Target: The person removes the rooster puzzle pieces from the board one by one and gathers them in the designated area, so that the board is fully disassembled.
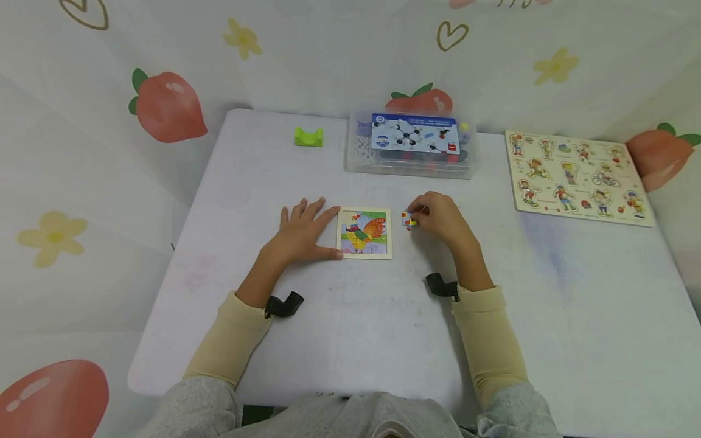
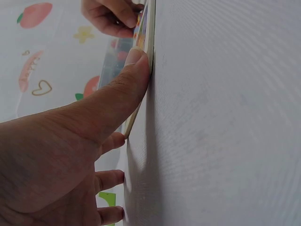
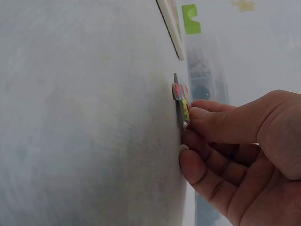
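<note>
A small square jigsaw puzzle (image 1: 364, 233) with a colourful bird picture in a pale wooden frame lies flat on the table. Spread along its left side is my left hand (image 1: 298, 234); in the left wrist view its thumb (image 2: 113, 103) rests on the frame's edge and the other fingers are extended. To the right of the frame, my right hand (image 1: 438, 218) pinches a colourful puzzle piece (image 1: 406, 219) between thumb and fingertips. The right wrist view shows this piece (image 3: 181, 96) tilted close over the tabletop, its far part hidden by the fingers.
Behind the puzzle stands a clear plastic case (image 1: 411, 163) with a molecule-printed label. A green notched block (image 1: 308, 137) sits to its left. A wooden board (image 1: 580, 176) with several figure pieces lies at the right. The white table (image 1: 350, 340) meets a fruit-printed curtain (image 1: 306, 61).
</note>
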Demonstrator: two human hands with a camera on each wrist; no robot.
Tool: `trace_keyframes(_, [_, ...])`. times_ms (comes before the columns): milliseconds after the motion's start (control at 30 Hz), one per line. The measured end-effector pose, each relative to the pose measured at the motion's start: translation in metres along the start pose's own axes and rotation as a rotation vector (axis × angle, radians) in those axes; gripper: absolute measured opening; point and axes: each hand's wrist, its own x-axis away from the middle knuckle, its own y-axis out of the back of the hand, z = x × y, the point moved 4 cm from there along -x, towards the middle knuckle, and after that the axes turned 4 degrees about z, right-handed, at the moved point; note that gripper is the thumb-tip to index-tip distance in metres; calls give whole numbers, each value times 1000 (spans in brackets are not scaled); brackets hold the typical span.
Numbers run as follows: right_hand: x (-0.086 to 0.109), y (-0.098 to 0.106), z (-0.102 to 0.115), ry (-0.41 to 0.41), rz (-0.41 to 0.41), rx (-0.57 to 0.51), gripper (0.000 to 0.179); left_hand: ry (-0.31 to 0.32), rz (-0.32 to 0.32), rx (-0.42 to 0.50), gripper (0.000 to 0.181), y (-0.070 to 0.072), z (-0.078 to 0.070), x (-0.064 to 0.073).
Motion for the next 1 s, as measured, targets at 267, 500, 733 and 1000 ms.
trace_keyframes(267, [-2,-3,-1,34,-3,3,13,6,1,-8,102,1,-1,0])
trace_keyframes(500, [0,-3,1,56,47,-7,13,7,4,-4,103,0,-1,1])
trace_keyframes(733, [2,-3,6,70,46,33,22,4,7,-10,103,-1,0,0])
trace_keyframes(1000, [5,-3,5,29,30,53,22,1,-3,-2,103,1,-1,1])
